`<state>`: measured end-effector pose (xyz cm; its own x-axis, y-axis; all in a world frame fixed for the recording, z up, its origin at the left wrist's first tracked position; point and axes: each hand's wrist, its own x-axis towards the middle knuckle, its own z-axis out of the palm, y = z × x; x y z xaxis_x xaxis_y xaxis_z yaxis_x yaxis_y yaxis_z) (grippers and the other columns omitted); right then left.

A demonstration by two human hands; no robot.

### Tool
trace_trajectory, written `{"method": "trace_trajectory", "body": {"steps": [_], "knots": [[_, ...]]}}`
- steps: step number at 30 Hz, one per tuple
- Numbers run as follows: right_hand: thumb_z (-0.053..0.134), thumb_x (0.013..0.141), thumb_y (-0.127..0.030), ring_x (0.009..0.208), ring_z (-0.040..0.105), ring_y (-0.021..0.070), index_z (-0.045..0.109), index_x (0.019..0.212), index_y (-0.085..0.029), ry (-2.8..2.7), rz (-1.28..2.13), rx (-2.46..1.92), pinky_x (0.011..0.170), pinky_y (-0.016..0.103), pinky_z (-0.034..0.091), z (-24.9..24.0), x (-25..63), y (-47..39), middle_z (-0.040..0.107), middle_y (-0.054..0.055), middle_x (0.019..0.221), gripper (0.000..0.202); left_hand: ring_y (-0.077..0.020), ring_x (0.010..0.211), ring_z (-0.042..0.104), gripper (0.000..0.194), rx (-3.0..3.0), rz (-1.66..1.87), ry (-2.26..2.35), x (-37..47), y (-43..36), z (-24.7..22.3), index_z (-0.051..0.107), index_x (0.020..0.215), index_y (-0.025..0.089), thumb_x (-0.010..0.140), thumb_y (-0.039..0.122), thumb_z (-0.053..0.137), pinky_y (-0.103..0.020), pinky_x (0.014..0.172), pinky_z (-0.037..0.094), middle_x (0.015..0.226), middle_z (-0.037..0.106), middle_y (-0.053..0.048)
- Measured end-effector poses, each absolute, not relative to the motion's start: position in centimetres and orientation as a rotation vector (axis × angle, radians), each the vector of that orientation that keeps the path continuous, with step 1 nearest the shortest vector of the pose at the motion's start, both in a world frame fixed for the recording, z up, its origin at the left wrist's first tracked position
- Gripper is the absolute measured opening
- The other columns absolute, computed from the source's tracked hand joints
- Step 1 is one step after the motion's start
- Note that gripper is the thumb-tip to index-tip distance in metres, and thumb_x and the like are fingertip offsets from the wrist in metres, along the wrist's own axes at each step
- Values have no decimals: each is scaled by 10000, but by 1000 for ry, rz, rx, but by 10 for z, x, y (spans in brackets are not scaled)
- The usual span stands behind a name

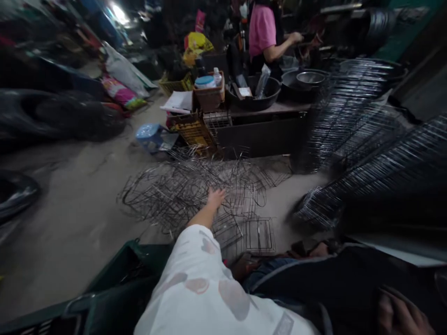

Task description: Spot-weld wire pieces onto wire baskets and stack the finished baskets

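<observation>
My left hand [215, 199] reaches out over a tangled heap of thin wire racks [181, 188] on the floor, its fingers spread. It appears to hold nothing; whether it touches the wires is unclear. A flat rectangular wire rack [259, 234] lies just to the near right of the heap. In the dim lower right corner is my right hand [405, 312], its fingers curled against dark cloth. What it holds, if anything, is hidden.
Tall stacks of wire racks [349, 111] stand at the right, beside dark-clothed legs. Green crates [118, 284] sit at the lower left. Beyond the heap are a blue stool [149, 134], a brown basket [209, 97], black basins [256, 97] and a person in a pink shirt [262, 32].
</observation>
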<state>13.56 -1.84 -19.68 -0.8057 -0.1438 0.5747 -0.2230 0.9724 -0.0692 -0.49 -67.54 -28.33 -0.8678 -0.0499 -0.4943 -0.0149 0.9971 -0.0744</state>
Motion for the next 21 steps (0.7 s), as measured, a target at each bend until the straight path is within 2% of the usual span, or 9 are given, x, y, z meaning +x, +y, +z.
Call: {"method": "trace_trajectory", "body": {"steps": [3,6,9,11,13,15,17,19,21], "knots": [[473,971,-435,759,616,314,684,958,-200,-2517,75,257,654,400,424,-193,140,-21,678,125,893,316,-377,1560,249,555,-163,-140,2593,-12,-703,-267,534,1467,311,935,282,691,-724,1242,146,1693,331,-55],[467,1002,-410,814,625,301,690,996,-174,-2546,74,253,706,392,438,-188,145,-27,684,131,951,325,-366,1597,150,598,-350,-212,2587,-15,-728,-239,483,1497,428,959,181,570,-761,1217,57,1725,265,21],[467,1018,-374,879,633,293,703,1057,-170,-2576,131,212,771,394,444,-182,149,-37,691,127,1008,314,-461,1592,71,597,-634,-322,2581,-15,-759,-200,379,1580,317,997,227,470,-818,1146,150,1735,215,-95],[489,1016,-347,915,636,284,710,1086,-177,-2575,173,174,807,392,437,-179,151,-45,695,120,1050,287,-546,1545,163,623,-795,-367,2545,-14,-776,-177,367,1581,173,984,287,502,-797,1066,326,1691,269,-230],[520,1008,-320,938,639,271,717,1075,-181,-2577,223,145,833,382,432,-177,151,-51,698,113,1071,250,-558,1466,341,676,-858,-383,2517,-14,-781,-163,366,1556,92,952,319,568,-703,996,468,1627,350,-301],[534,1004,-308,956,642,263,724,1049,-183,-2595,273,107,856,375,433,-175,151,-55,703,106,1076,231,-556,1420,416,769,-838,-403,2519,-13,-765,-162,319,1554,63,918,355,637,-656,962,517,1606,343,-345],[529,1004,-313,966,641,263,728,1039,-182,-2610,298,65,872,377,438,-174,151,-56,708,107,1083,241,-578,1454,353,887,-728,-413,2552,-11,-728,-176,249,1568,46,888,405,691,-673,994,495,1616,258,-394],[521,1002,-322,964,635,267,730,1036,-179,-2609,289,37,874,383,442,-175,151,-55,710,113,1086,256,-546,1500,297,913,-489,-359,2583,-7,-672,-201,250,1572,54,880,426,714,-640,1077,455,1620,238,-388],[524,996,-321,955,629,267,728,1027,-178,-2598,274,28,871,384,440,-177,152,-53,711,114,1074,251,-424,1479,403,760,-138,-218,2544,0,-602,-230,370,1544,136,908,390,702,-529,1126,459,1598,377,-277]]}}
